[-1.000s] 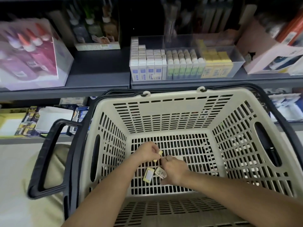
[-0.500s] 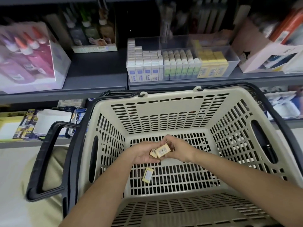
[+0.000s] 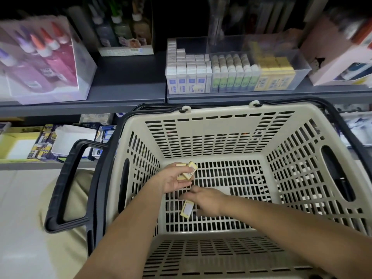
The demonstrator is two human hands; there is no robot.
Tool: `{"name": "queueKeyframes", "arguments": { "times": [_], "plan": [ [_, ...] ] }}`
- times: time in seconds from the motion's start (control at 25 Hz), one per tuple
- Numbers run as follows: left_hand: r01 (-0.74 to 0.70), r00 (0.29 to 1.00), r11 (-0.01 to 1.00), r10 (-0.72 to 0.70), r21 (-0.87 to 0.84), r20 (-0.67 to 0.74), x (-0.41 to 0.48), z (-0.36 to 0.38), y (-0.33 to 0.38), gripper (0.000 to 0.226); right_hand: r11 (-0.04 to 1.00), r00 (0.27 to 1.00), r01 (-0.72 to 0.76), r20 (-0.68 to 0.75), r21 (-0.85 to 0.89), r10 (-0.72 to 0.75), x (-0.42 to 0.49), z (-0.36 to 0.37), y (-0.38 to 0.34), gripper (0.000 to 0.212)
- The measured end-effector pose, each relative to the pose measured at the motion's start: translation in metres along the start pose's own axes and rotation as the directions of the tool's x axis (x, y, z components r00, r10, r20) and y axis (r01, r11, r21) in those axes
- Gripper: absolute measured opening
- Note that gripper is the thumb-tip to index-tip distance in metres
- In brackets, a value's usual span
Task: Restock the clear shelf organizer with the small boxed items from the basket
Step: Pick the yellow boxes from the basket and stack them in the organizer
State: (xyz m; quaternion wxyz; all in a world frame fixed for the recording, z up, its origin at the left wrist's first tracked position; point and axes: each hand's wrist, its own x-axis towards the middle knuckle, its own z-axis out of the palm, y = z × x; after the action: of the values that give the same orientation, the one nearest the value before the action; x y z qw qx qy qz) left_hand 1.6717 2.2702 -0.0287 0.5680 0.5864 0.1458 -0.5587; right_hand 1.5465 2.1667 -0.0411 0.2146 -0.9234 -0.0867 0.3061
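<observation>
Now gathered in the left hand (image 3: 173, 181), fingers curled round the boxes (image 3: 188, 171) at frame centre, with the right hand (image 3: 204, 200) dropped from the hand-over onto the last box (image 3: 186, 209) on the basket (image 3: 221, 127) floor, grip unclear, leaving only the organizer (image 3: 302, 66), upper right, to fill.

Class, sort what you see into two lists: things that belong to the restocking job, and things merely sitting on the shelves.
Job: basket; small yellow boxes in left hand; loose yellow box by right hand; clear organizer.
Just there: squeeze bottles; pink carton; small bottles.
</observation>
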Motion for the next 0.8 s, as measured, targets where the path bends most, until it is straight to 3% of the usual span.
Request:
{"name": "queueKeyframes", "arguments": {
  "times": [0.08,0.16,0.32,0.52,0.8],
  "plan": [
    [-0.002,1.0,1.0,0.002,0.007,0.009,-0.001,0.003,0.001,0.034,0.97,0.993,0.11,-0.01,-0.218,-0.115,0.004,0.002,-0.003,0.053],
    [-0.016,1.0,1.0,0.016,0.012,0.011,-0.001,0.005,0.003,0.036,0.961,0.991,0.123,-0.019,-0.249,-0.131,0.001,-0.004,0.0,0.042],
    [-0.059,0.998,0.992,0.055,0.107,0.045,-0.003,0.012,0.009,0.041,0.995,0.999,0.009,-0.045,0.097,-0.005,-0.022,-0.033,0.021,0.024],
    [-0.142,0.974,0.977,0.109,0.159,0.2,-0.014,0.04,0.035,0.038,0.889,0.958,-0.145,-0.162,0.434,0.235,-0.072,-0.086,0.052,0.015],
    [-0.485,0.839,0.839,0.366,0.246,0.403,-0.061,0.084,0.083,0.024,0.816,0.906,0.031,-0.361,0.577,0.221,-0.118,-0.158,0.053,0.02]
  ]
}}
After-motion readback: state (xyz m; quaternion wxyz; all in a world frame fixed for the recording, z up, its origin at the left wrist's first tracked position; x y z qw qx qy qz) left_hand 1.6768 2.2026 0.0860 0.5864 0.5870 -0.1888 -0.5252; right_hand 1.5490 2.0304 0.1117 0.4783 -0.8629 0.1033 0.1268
